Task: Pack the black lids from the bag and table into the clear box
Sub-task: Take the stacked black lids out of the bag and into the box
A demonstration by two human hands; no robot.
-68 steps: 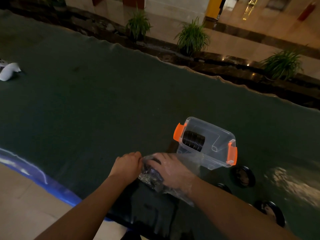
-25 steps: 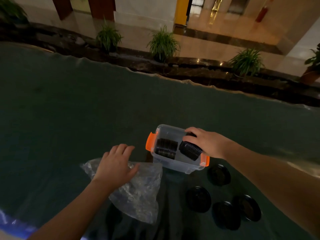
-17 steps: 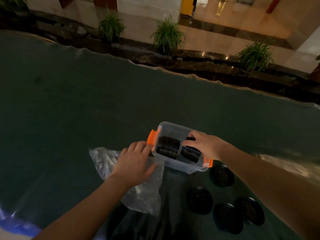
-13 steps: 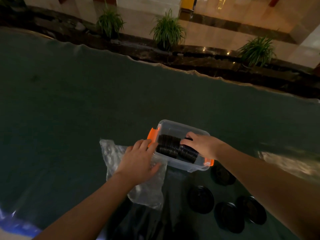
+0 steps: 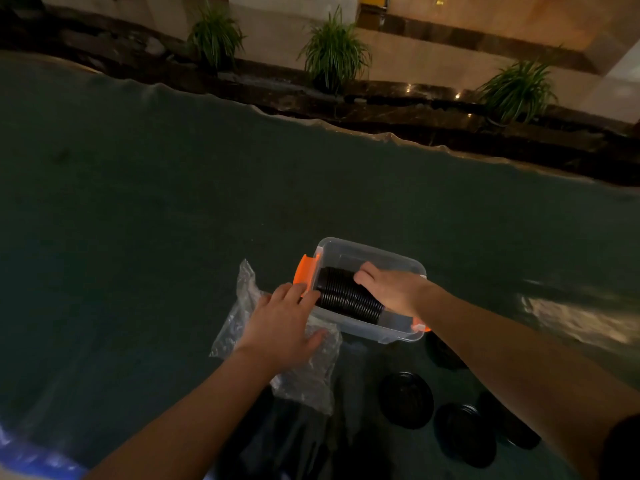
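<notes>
The clear box (image 5: 391, 255) with orange latches stands on the dark green table cover. Inside it a row of black lids (image 5: 346, 299) lies on edge, running from the left wall toward the right. My right hand (image 5: 391, 289) reaches into the box and presses on the right end of that row. My left hand (image 5: 282, 323) rests flat with fingers spread on the empty crumpled clear bag (image 5: 304, 368), its fingertips touching the box's left orange latch (image 5: 304, 277). Several loose black lids (image 5: 407, 398) lie flat on the table in front of the box, partly under my right forearm.
The table cover (image 5: 173, 220) stretches wide to the left and behind the box. Beyond the far edge are a dark stone ledge and potted plants (image 5: 334, 50). A blue strip (image 5: 20, 455) marks the near left table edge.
My right hand carried a stack of lids from the bag into the box and pushed it against the first stack, forming one row. My left hand slid right over the bag to the box's latch.
</notes>
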